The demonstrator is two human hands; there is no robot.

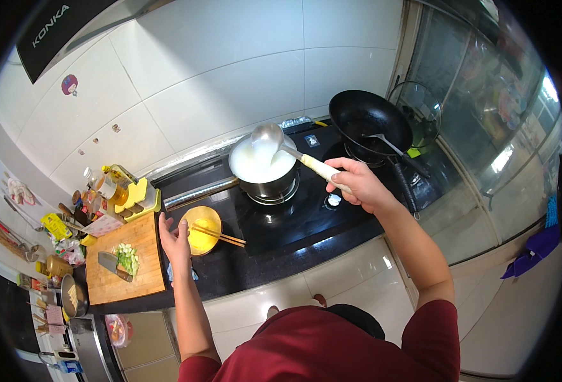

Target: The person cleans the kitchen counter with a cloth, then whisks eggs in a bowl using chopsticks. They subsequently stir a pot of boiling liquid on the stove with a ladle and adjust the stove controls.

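My right hand (360, 184) is closed round the pale handle of a metal ladle (267, 134). The ladle's bowl hangs over the far part of a pot (267, 189), which stands on the burner with cloudy white, steaming liquid inside. My left hand (176, 240) has its fingers apart, beside a bowl (215, 215) of yellow beaten egg. The thumb is close to the bowl's rim; whether it touches I cannot tell. A pair of chopsticks (220, 235) lies across the bowl, tips over the egg.
On the left, a cutting board (106, 290) carries a knife (114, 266) and chopped green vegetable (128, 260). Behind it are oil bottles (112, 190) and a yellow seasoning box (142, 198). A black wok (357, 114) with a spatula stands right, its handle reaching the counter's front.
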